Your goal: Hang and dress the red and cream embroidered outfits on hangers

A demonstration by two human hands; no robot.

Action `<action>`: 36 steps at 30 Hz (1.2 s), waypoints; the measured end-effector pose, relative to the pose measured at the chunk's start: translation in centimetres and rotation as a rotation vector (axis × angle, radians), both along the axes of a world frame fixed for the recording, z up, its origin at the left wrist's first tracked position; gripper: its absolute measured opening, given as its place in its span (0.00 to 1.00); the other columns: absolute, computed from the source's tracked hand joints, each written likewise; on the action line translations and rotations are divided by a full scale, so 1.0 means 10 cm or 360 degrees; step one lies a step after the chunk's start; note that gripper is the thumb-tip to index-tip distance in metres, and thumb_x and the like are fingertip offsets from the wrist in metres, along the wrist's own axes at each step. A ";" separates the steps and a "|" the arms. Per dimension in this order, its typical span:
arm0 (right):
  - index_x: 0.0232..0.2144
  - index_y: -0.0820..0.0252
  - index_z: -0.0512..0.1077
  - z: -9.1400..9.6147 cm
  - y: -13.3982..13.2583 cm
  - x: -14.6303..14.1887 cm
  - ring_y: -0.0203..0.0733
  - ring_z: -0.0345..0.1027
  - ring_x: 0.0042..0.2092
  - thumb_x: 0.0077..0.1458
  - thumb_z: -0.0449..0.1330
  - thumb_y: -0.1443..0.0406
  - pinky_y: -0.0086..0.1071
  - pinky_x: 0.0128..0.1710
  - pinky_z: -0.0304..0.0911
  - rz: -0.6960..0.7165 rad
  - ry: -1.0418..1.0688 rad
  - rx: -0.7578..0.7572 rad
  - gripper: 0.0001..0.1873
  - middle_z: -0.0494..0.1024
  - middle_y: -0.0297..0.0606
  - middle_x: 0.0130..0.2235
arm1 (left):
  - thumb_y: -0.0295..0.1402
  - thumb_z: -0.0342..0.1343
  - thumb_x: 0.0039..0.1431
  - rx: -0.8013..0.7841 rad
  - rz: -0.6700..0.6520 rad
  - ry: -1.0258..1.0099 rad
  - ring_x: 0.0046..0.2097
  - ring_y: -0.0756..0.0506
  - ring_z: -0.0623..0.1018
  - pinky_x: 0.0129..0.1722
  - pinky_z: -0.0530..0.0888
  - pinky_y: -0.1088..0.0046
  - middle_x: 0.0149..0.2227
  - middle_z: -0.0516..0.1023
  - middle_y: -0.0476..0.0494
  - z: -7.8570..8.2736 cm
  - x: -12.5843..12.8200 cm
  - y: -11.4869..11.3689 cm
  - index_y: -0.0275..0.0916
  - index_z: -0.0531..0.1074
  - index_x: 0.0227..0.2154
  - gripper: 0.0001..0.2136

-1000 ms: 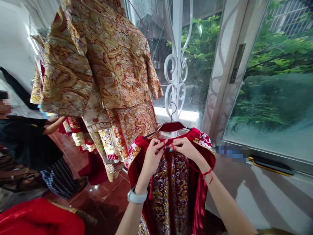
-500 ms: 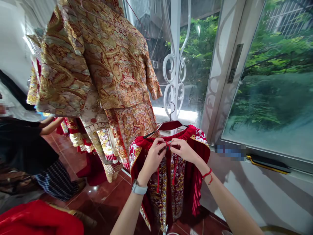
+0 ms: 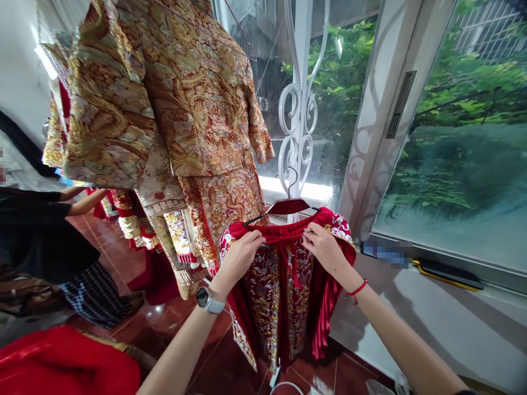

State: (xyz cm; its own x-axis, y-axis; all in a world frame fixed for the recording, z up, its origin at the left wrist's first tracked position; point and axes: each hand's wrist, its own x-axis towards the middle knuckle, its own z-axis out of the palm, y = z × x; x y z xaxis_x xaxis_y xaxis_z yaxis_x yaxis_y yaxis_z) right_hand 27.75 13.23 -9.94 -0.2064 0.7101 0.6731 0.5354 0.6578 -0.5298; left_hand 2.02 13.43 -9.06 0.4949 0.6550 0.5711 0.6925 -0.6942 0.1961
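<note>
Forearms reach in from the bottom edge, the left wearing a pale-strapped watch, the right a red bracelet. Red cloth bulges up at the lower left. Just ahead, left hand and right hand sit apart at the gathered top of a red garment with gold and silver embroidery, each with thumb and fingers closed in a pinch on a red cord. The cord spans between them, its ends dangling in front of the garment, which hangs from a dark hanger; what the hook catches on is unclear. Beyond, a gold brocade jacket hangs beside white scrollwork. At left, another person reaches toward hanging clothes. Greenery shows through the window.
</note>
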 end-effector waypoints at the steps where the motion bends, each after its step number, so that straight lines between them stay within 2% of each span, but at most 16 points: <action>1: 0.25 0.56 0.67 0.01 0.00 0.01 0.41 0.64 0.35 0.58 0.53 0.67 0.37 0.40 0.65 0.0049 0.0003 -0.0033 0.10 0.68 0.37 0.34 | 0.26 0.45 0.64 -0.0059 0.0018 -0.0045 0.42 0.45 0.75 0.43 0.72 0.68 0.41 0.73 0.42 0.00 -0.01 -0.02 0.40 0.73 0.39 0.11; 4: 0.27 0.57 0.71 0.02 0.03 -0.03 0.39 0.65 0.33 0.57 0.57 0.61 0.35 0.34 0.65 0.0231 0.0276 -0.0281 0.09 0.70 0.40 0.38 | 0.29 0.48 0.63 -0.0243 -0.0049 -0.0368 0.41 0.45 0.73 0.44 0.70 0.67 0.40 0.72 0.44 0.00 0.06 -0.06 0.40 0.71 0.36 0.07; 7: 0.31 0.58 0.73 -0.02 0.07 -0.14 0.38 0.65 0.32 0.52 0.62 0.52 0.33 0.31 0.66 0.0434 0.0950 -0.0792 0.15 0.72 0.39 0.36 | 0.33 0.53 0.60 -0.0485 -0.0241 -0.0810 0.38 0.47 0.71 0.40 0.69 0.70 0.39 0.71 0.45 -0.02 0.22 -0.06 0.39 0.69 0.33 0.04; 10: 0.30 0.59 0.73 -0.02 0.09 -0.24 0.36 0.65 0.31 0.46 0.66 0.49 0.30 0.30 0.65 0.0583 0.1410 -0.1182 0.20 0.72 0.36 0.31 | 0.39 0.56 0.58 -0.0893 -0.0432 -0.1272 0.32 0.50 0.68 0.34 0.66 0.73 0.33 0.68 0.48 -0.06 0.37 -0.03 0.38 0.67 0.30 0.10; 12: 0.27 0.60 0.72 0.02 0.10 -0.23 0.32 0.61 0.27 0.45 0.67 0.50 0.29 0.27 0.61 0.0658 0.1430 -0.1304 0.20 0.68 0.33 0.27 | 0.43 0.55 0.58 -0.1204 -0.0526 -0.1526 0.27 0.52 0.64 0.30 0.63 0.74 0.27 0.64 0.53 -0.08 0.41 -0.01 0.39 0.65 0.31 0.12; 14: 0.25 0.60 0.69 0.09 0.12 -0.15 0.29 0.53 0.22 0.45 0.67 0.50 0.27 0.22 0.54 0.0685 0.1289 -0.1343 0.20 0.64 0.29 0.24 | 0.45 0.52 0.60 -0.1359 -0.0577 -0.1555 0.24 0.53 0.60 0.28 0.61 0.75 0.22 0.59 0.57 -0.07 0.36 -0.01 0.40 0.63 0.30 0.14; 16: 0.22 0.60 0.65 0.16 0.15 -0.03 0.27 0.46 0.21 0.46 0.66 0.49 0.27 0.20 0.47 0.0710 0.1003 -0.1309 0.22 0.60 0.26 0.23 | 0.45 0.51 0.61 -0.1267 -0.0550 -0.1274 0.24 0.53 0.58 0.28 0.59 0.75 0.21 0.58 0.57 -0.03 0.25 -0.04 0.40 0.61 0.27 0.15; 18: 0.19 0.58 0.59 0.22 0.16 0.09 0.28 0.44 0.22 0.49 0.63 0.47 0.28 0.21 0.44 0.0718 0.0590 -0.1159 0.25 0.56 0.25 0.22 | 0.44 0.50 0.62 -0.1085 -0.0450 -0.0865 0.26 0.52 0.60 0.28 0.59 0.74 0.23 0.59 0.55 0.03 0.11 -0.09 0.40 0.60 0.24 0.16; 20: 0.17 0.57 0.53 0.27 0.14 0.16 0.30 0.44 0.23 0.55 0.59 0.48 0.30 0.23 0.44 0.0644 0.0167 -0.0883 0.27 0.53 0.26 0.21 | 0.43 0.48 0.63 -0.0929 -0.0337 -0.0561 0.29 0.51 0.62 0.30 0.60 0.73 0.25 0.61 0.54 0.09 0.01 -0.15 0.39 0.61 0.24 0.15; 22: 0.17 0.57 0.52 0.30 0.08 0.18 0.33 0.46 0.25 0.59 0.55 0.50 0.31 0.25 0.45 0.0496 -0.0092 -0.0573 0.26 0.54 0.27 0.21 | 0.40 0.47 0.64 -0.0791 -0.0216 -0.0438 0.30 0.50 0.63 0.32 0.61 0.72 0.26 0.64 0.52 0.13 -0.03 -0.21 0.40 0.62 0.25 0.14; 24: 0.18 0.57 0.55 0.31 0.02 0.15 0.34 0.49 0.26 0.61 0.52 0.51 0.31 0.26 0.48 0.0440 -0.0168 -0.0456 0.25 0.58 0.29 0.22 | 0.38 0.48 0.63 -0.0659 -0.0086 -0.0432 0.30 0.49 0.65 0.32 0.61 0.72 0.27 0.66 0.52 0.16 -0.02 -0.25 0.40 0.63 0.26 0.11; 26: 0.21 0.57 0.59 0.30 -0.02 0.13 0.33 0.53 0.25 0.61 0.51 0.49 0.30 0.26 0.50 0.0525 -0.0072 -0.0600 0.23 0.61 0.29 0.24 | 0.39 0.49 0.62 -0.0651 -0.0056 -0.0482 0.29 0.49 0.65 0.30 0.61 0.72 0.26 0.67 0.51 0.19 0.00 -0.26 0.40 0.64 0.26 0.11; 29: 0.24 0.56 0.60 0.25 0.02 0.16 0.32 0.51 0.21 0.60 0.50 0.45 0.29 0.22 0.50 0.0607 0.0210 -0.0794 0.24 0.60 0.28 0.23 | 0.43 0.47 0.62 -0.0982 -0.0294 -0.0624 0.26 0.50 0.66 0.27 0.62 0.74 0.25 0.67 0.52 0.22 -0.03 -0.21 0.40 0.65 0.28 0.14; 31: 0.22 0.56 0.59 0.21 0.06 0.22 0.32 0.51 0.22 0.60 0.51 0.46 0.28 0.22 0.49 0.0493 0.0150 -0.0649 0.24 0.59 0.28 0.22 | 0.44 0.46 0.62 -0.1079 -0.0342 -0.0628 0.24 0.51 0.66 0.26 0.61 0.75 0.23 0.66 0.53 0.20 -0.07 -0.16 0.40 0.65 0.27 0.14; 34: 0.22 0.57 0.63 0.17 0.07 0.29 0.37 0.57 0.28 0.61 0.53 0.54 0.31 0.28 0.55 0.0268 -0.0271 -0.0311 0.19 0.66 0.33 0.25 | 0.38 0.50 0.60 -0.0760 -0.0041 -0.0369 0.24 0.51 0.63 0.26 0.58 0.74 0.21 0.65 0.54 0.13 -0.09 -0.17 0.40 0.65 0.23 0.12; 36: 0.25 0.57 0.68 0.16 0.02 0.31 0.40 0.61 0.31 0.62 0.53 0.58 0.33 0.33 0.58 0.0217 -0.0403 -0.0225 0.16 0.71 0.35 0.28 | 0.35 0.50 0.58 -0.0599 0.0103 -0.0246 0.24 0.50 0.64 0.26 0.58 0.74 0.22 0.67 0.52 0.09 -0.09 -0.23 0.40 0.68 0.23 0.09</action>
State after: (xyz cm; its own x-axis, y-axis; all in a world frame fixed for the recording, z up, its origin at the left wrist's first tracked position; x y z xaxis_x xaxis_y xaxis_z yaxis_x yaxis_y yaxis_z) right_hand 30.83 13.41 -8.33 -0.4544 0.7473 0.4849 0.5737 0.6619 -0.4825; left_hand 1.09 11.13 -8.11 0.3728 0.8594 0.3499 0.6749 -0.5099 0.5334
